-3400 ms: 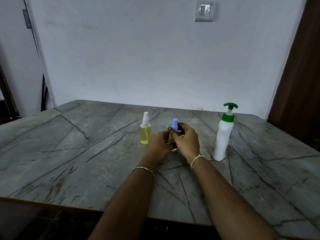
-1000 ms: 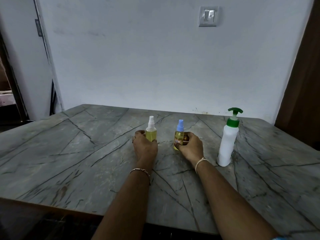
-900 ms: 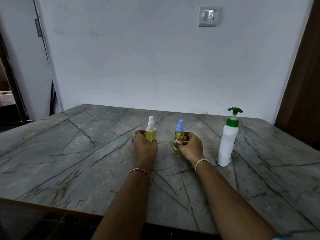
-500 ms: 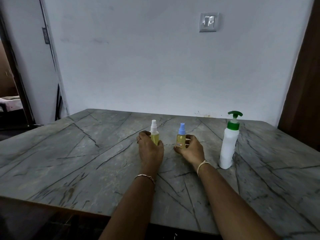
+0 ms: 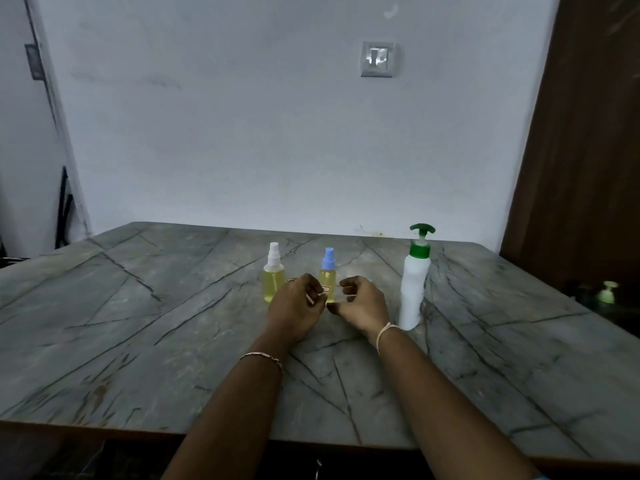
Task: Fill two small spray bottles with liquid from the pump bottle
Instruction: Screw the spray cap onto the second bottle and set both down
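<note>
Overall: judged from the layout, the filling looks done or nearly so, as both small bottles show yellow liquid and wear their caps.
Table (image 5: 138, 323): a grey veined slab carrying all three bottles, which stand upright in a row across its far middle.
Pump bottle (image 5: 414, 289): white with a green pump head, it stands at the right end of the row with the head in place and no hand on it.
Left hand (image 5: 294, 306): the fingers are loosely curled and grip nothing, just in front of the middle bottle's left side. Whether the fingertips brush it cannot be told.
Right hand (image 5: 363, 303): also loosely curled and empty, it hovers just right of that same bottle, between it and the pump bottle.
White-capped spray bottle (image 5: 273, 282): leftmost in the row, with yellow liquid up to about its shoulder and its cap on. It stands free.
Blue-capped spray bottle (image 5: 328, 271): the smaller one in the middle, yellow inside and labelled. Its base is hidden behind the hands.
Remaining: probably only taking the hands away, though the blue-capped bottle's fill level cannot be fully checked.
</note>
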`<action>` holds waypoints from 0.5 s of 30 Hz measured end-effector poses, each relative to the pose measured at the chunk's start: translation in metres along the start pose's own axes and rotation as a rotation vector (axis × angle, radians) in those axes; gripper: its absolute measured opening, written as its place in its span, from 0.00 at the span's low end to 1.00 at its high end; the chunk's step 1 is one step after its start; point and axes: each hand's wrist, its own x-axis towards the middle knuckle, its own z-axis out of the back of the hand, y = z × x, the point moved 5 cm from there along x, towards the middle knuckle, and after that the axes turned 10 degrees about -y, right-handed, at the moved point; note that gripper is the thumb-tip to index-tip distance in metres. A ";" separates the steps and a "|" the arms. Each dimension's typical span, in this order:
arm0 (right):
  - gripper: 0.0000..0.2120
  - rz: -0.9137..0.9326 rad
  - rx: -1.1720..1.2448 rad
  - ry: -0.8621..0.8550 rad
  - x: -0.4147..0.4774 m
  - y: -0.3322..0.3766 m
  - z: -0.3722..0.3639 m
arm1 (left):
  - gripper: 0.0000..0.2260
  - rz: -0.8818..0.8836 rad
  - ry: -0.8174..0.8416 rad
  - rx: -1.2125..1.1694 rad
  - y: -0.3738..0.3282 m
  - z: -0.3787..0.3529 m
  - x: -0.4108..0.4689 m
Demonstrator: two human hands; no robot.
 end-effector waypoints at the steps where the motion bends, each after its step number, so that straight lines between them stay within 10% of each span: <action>1: 0.22 0.029 -0.010 -0.033 -0.002 -0.001 0.006 | 0.06 -0.018 0.025 0.004 -0.001 -0.001 -0.001; 5: 0.08 0.082 0.071 -0.177 -0.011 -0.002 0.038 | 0.07 -0.055 0.128 0.012 -0.007 -0.004 -0.004; 15: 0.10 0.297 0.114 -0.570 -0.026 -0.008 0.115 | 0.09 -0.045 0.216 0.045 -0.008 -0.003 -0.010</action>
